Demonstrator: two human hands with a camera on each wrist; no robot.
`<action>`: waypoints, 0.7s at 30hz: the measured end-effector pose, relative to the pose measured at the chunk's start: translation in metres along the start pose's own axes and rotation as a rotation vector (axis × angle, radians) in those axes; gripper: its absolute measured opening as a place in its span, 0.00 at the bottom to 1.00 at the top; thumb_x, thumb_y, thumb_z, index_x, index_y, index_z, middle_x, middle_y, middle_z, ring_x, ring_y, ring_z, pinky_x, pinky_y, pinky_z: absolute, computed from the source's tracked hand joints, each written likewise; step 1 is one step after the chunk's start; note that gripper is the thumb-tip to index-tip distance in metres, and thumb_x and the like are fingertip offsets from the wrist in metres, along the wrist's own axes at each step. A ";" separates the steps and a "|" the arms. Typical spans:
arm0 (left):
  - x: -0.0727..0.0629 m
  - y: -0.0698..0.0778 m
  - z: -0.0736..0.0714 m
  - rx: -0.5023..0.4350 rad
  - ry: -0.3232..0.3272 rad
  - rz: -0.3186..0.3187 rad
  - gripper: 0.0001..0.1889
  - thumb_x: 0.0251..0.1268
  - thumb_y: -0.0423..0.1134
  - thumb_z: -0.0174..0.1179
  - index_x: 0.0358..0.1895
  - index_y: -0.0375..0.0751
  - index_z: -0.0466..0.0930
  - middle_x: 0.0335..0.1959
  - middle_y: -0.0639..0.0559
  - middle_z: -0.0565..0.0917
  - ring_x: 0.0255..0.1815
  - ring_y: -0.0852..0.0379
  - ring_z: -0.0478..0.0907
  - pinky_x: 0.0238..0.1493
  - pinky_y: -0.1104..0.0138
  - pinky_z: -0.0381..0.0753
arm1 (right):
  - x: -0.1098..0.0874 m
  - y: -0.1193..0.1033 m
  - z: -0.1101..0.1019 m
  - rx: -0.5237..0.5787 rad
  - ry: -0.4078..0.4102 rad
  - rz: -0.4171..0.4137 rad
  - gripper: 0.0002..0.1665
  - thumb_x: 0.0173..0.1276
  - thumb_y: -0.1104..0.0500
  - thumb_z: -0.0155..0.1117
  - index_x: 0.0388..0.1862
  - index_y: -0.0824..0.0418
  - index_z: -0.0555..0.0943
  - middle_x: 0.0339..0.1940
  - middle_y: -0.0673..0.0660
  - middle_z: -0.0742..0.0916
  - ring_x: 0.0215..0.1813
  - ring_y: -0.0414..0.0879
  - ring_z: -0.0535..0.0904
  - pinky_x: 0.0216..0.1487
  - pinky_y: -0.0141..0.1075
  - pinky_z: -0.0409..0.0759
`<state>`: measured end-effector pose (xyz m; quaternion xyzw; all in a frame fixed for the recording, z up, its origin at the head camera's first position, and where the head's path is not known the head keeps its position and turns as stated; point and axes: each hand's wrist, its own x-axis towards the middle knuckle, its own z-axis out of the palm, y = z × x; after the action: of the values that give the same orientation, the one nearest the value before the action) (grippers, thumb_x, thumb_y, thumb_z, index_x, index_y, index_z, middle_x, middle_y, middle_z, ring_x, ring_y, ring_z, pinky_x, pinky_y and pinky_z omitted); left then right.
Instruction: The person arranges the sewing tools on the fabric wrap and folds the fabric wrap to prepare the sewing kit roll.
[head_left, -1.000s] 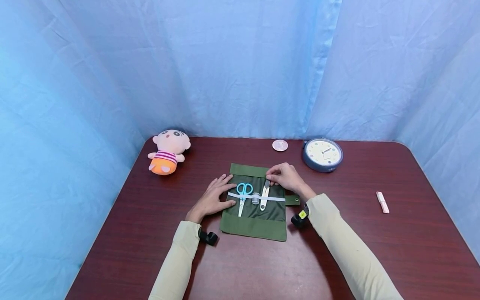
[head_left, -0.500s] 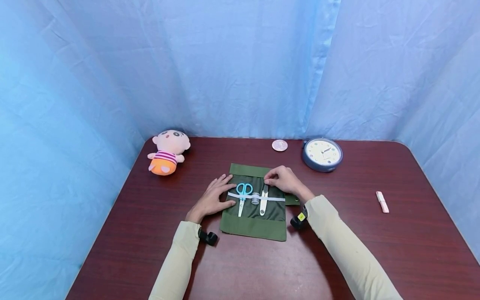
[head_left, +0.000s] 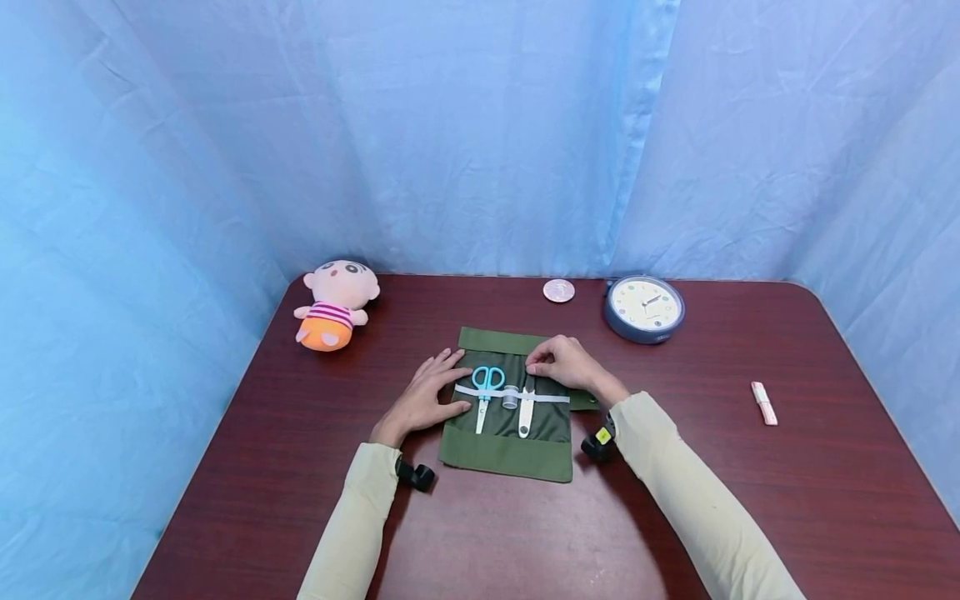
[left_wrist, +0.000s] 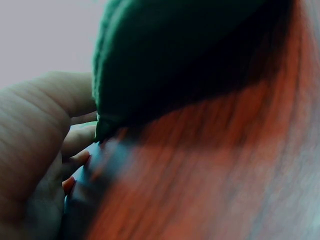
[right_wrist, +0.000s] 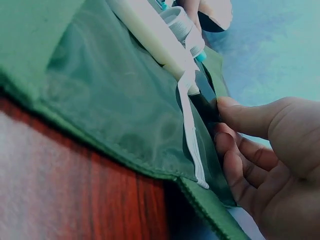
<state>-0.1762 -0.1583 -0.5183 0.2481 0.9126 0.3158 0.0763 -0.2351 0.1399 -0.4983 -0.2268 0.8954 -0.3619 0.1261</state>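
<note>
A green fabric tool roll point(head_left: 506, 460) lies unfolded on the table. Blue-handled scissors point(head_left: 488, 379), a small grey spool point(head_left: 510, 397) and a white utility knife point(head_left: 526, 417) sit under its white elastic band point(head_left: 553, 398). My right hand point(head_left: 568, 364) pinches the knife's dark upper end between thumb and fingers; the right wrist view shows that dark end point(right_wrist: 204, 106) beside the band. With fingers spread, my left hand point(head_left: 426, 396) rests along the roll's left edge. In the left wrist view, the roll's corner point(left_wrist: 130, 60) is raised off the tabletop beside the thumb.
On the dark red table point(head_left: 285, 483) a plush doll point(head_left: 332, 308) lies at the far left. A pink round disc point(head_left: 558, 290) and a blue-rimmed clock point(head_left: 645, 308) are at the back. A small pink-and-white bundle point(head_left: 764, 403) lies to the right.
My right hand has moved down slightly and left, and the utility knife has slid toward me under the elastic band. My left hand has stayed in place.
</note>
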 end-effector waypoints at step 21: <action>0.000 0.000 0.001 -0.001 0.008 0.009 0.30 0.64 0.45 0.67 0.68 0.41 0.75 0.80 0.43 0.61 0.84 0.41 0.49 0.82 0.43 0.47 | -0.025 0.000 -0.042 0.143 0.130 0.098 0.15 0.71 0.57 0.66 0.50 0.65 0.87 0.44 0.62 0.91 0.38 0.42 0.85 0.42 0.33 0.83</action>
<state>-0.1763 -0.1579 -0.5188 0.2510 0.9117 0.3173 0.0714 -0.2295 0.1773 -0.4671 -0.1495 0.8835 -0.4322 0.1013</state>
